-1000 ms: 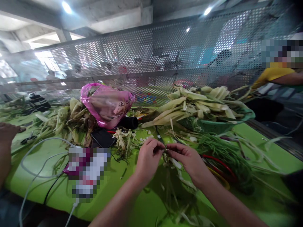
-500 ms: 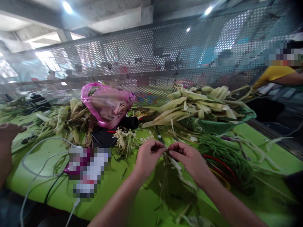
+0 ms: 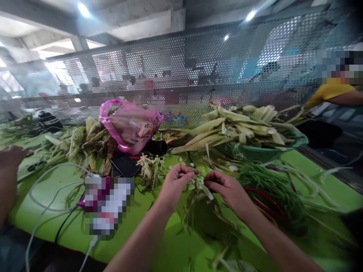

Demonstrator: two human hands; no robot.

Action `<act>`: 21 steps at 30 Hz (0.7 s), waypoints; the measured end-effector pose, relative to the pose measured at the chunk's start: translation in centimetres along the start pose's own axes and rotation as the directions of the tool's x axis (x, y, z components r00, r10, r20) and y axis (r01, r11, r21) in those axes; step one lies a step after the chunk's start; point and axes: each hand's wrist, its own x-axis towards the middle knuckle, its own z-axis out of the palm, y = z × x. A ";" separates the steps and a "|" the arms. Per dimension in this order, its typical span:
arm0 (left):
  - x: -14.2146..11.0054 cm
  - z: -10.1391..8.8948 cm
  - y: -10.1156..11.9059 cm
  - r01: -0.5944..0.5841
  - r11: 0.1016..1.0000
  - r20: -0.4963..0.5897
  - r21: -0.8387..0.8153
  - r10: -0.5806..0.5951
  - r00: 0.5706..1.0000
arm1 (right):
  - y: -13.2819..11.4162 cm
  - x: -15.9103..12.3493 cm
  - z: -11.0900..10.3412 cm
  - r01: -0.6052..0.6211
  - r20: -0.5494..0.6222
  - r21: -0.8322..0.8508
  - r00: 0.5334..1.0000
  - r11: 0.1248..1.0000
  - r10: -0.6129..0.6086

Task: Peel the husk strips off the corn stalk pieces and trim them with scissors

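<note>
Between my hands, over the green table, is a small bundle of pale corn husk strips (image 3: 202,186) with thin ends hanging down. My left hand (image 3: 177,185) pinches it from the left, thumb against fingertips. On the other side my right hand (image 3: 224,187) has its fingers curled and closed at the bundle's right edge, on a pale strip. Exact fingertip contact is partly hidden. Left of my left hand lie finished-looking knotted husk figures (image 3: 149,166). Loose husk scraps (image 3: 227,223) lie below my right hand.
A green basket (image 3: 258,153) heaped with corn husks (image 3: 241,124) stands back right, near green cord (image 3: 269,189). A pink plastic bag (image 3: 130,126), a cabled phone-like item (image 3: 112,207) and another person's hand (image 3: 11,158) are left. Perforated metal panels (image 3: 170,75) stand behind.
My hands have moved slightly apart. The husk bundle between them has turned, so more of its pale strips show. The long strip under my right hand has shifted.
</note>
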 end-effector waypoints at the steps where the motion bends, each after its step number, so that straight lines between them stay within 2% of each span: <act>1: 0.0 0.0 -0.1 -0.008 1.000 0.010 0.004 0.008 1.000 | 0.1 0.1 0.0 0.008 0.001 0.002 1.000 1.000 -0.008; 7: 0.6 -0.1 -0.5 -0.062 0.973 -0.063 0.224 0.078 0.995 | 0.5 0.0 0.1 0.032 0.021 -0.060 0.999 0.998 -0.031; 11: 0.9 -0.5 -0.8 -0.075 0.932 -0.063 0.354 0.104 0.993 | 0.1 -0.5 0.3 0.090 0.011 -0.270 0.996 0.959 -0.090; 13: 1.0 -0.7 -1.0 -0.059 0.912 -0.043 0.406 0.084 0.996 | -0.4 -0.8 0.3 0.160 -0.011 -0.381 0.984 0.911 -0.177; 17: 1.1 -0.7 -1.6 -0.055 0.914 -0.015 0.402 0.066 0.998 | -1.1 -1.2 0.3 0.398 0.034 -0.514 0.894 0.760 -0.446; 19: 1.0 -0.5 -1.6 -0.055 0.925 0.008 0.376 0.056 0.998 | -1.2 -1.2 0.3 0.458 0.047 -0.554 0.851 0.695 -0.523; 21: 0.9 -0.4 -1.5 -0.037 0.929 0.044 0.369 0.022 0.999 | -1.1 -1.2 0.3 0.473 0.045 -0.576 0.833 0.667 -0.552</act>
